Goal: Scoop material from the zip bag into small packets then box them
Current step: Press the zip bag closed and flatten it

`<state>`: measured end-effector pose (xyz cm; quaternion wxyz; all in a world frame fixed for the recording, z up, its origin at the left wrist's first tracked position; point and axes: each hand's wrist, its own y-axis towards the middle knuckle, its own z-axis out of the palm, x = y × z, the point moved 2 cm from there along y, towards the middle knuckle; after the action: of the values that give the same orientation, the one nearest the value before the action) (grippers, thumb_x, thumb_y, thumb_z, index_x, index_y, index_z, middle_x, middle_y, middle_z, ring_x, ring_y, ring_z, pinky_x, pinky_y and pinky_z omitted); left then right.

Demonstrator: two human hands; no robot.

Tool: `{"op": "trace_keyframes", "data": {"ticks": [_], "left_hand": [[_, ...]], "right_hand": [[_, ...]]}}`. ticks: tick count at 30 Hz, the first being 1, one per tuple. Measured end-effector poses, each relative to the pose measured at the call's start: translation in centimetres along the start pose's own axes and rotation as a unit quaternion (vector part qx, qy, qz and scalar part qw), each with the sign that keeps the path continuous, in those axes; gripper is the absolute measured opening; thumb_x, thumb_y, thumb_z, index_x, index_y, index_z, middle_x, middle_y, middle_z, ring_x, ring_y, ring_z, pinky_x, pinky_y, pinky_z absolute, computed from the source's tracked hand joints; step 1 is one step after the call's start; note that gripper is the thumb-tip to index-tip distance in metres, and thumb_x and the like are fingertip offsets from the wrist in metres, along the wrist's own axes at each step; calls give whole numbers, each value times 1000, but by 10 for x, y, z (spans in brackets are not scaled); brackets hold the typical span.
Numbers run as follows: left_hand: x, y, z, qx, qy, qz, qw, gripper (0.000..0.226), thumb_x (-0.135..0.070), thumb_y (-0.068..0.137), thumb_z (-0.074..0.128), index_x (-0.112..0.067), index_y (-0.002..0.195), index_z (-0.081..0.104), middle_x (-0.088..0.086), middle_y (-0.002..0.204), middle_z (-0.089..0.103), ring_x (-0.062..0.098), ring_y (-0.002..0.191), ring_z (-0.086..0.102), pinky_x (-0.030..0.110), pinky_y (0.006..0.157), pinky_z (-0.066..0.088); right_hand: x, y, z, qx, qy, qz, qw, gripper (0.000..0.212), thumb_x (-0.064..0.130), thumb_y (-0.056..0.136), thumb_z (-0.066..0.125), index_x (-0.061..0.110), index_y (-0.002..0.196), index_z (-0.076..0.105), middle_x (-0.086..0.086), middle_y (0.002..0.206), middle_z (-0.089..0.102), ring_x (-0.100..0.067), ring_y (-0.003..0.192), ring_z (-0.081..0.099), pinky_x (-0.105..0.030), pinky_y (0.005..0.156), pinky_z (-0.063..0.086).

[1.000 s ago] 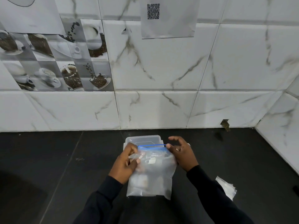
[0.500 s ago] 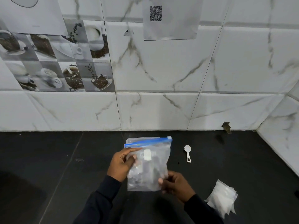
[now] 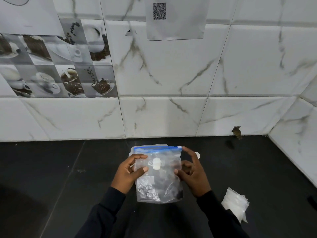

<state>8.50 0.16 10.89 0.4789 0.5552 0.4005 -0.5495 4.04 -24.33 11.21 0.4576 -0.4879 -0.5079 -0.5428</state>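
Clear plastic zip bag with a blue seal strip (image 3: 158, 176) held upright over the black countertop (image 3: 51, 177), right in the middle of the view, seal edge up top and looking closed. Left hand (image 3: 127, 174) clamped on the bag's left edge, thumb across the front and fingers curled behind it. Right hand (image 3: 193, 172) at the bag's right edge, thumb pressing the plastic while the index finger sticks up, touching the right end of the blue strip, other fingers loosely spread. Inside the bag, a small white piece near the upper middle and some darker stuff down low, too murky to tell exactly what. Just behind the bag, a clear plastic box with a lid (image 3: 149, 146), mostly hidden. Small round white scoop (image 3: 197, 155) peeking out behind the right fingers, only its bowl showing. Stack of small clear packets (image 3: 235, 205) lying on the counter to the right, well apart from the bag. White marble-look wall tiles (image 3: 171, 74) behind everything.
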Motion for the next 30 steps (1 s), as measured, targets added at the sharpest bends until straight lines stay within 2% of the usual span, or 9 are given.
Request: {"op": "trace_keyframes", "data": {"ticks": [3, 5, 7, 10, 14, 18, 22, 27, 30], "left_hand": [[7, -5, -2, -2, 25, -10, 1000, 34, -18, 68, 83, -15, 99, 71, 6, 110, 71, 21, 100, 66, 38, 87, 55], [9, -9, -2, -14, 67, -4, 998, 35, -28, 63, 84, -23, 97, 75, 5, 106, 73, 17, 92, 65, 32, 84, 52], [12, -11, -3, -23, 74, -6, 997, 37, -29, 65, 85, -24, 101, 76, 8, 104, 74, 26, 90, 64, 39, 87, 52], [7, -14, -2, -35, 58, -4, 998, 34, -5, 75, 81, -17, 106, 74, 3, 110, 74, 24, 106, 68, 46, 97, 53], [-3, -14, 1, -52, 76, 23, 996, 25, -16, 74, 77, -22, 98, 72, 2, 107, 73, 20, 102, 68, 40, 91, 53], [-5, -15, 2, -56, 102, 32, 993, 20, -11, 76, 73, -24, 91, 72, 2, 101, 73, 17, 98, 68, 33, 88, 51], [-4, -17, 5, -45, 122, 45, 991, 15, -7, 79, 72, -17, 91, 72, 3, 97, 74, 18, 95, 69, 36, 87, 54], [-3, -23, 6, -61, 124, 41, 990, 22, 5, 81, 72, -16, 88, 71, 7, 93, 73, 19, 91, 69, 38, 85, 56], [-2, -24, 4, -68, 135, 42, 988, 16, -7, 78, 75, -20, 87, 70, 4, 97, 68, 20, 95, 66, 51, 87, 55]], "right_hand": [[3, 9, 3, -29, 1, -24, 999, 30, -10, 85, 68, 7, 110, 67, -9, 89, 74, -19, 78, 67, -35, 72, 54], [2, 12, 4, -28, -12, -34, 999, 20, -9, 85, 68, 3, 99, 75, -8, 91, 72, -13, 77, 66, -29, 71, 53], [1, 13, 5, -17, -33, -41, 998, 22, -8, 86, 67, 5, 101, 76, -9, 94, 71, -11, 79, 64, -24, 71, 53], [-3, 10, 4, -2, -46, -26, 999, 30, -8, 87, 67, 11, 108, 75, 2, 90, 67, -8, 83, 62, -24, 76, 54], [1, 7, 5, 0, -43, -16, 999, 20, 3, 82, 74, 14, 98, 68, 0, 86, 66, -12, 79, 62, -32, 75, 53], [11, 10, 4, -57, 20, 3, 998, 40, 22, 80, 78, 12, 108, 51, -15, 81, 68, -21, 78, 65, -40, 73, 54], [15, 15, 1, -84, 54, 30, 995, 22, 8, 91, 66, 8, 113, 65, -9, 80, 74, -13, 70, 67, -27, 61, 55], [12, 14, -1, -70, 92, 53, 992, 12, 2, 88, 67, 5, 97, 75, -12, 87, 76, -21, 76, 65, -31, 69, 55], [11, 15, -1, -68, 116, 54, 989, 15, -3, 86, 68, 4, 97, 75, -16, 89, 75, -24, 79, 65, -31, 71, 55]]}}
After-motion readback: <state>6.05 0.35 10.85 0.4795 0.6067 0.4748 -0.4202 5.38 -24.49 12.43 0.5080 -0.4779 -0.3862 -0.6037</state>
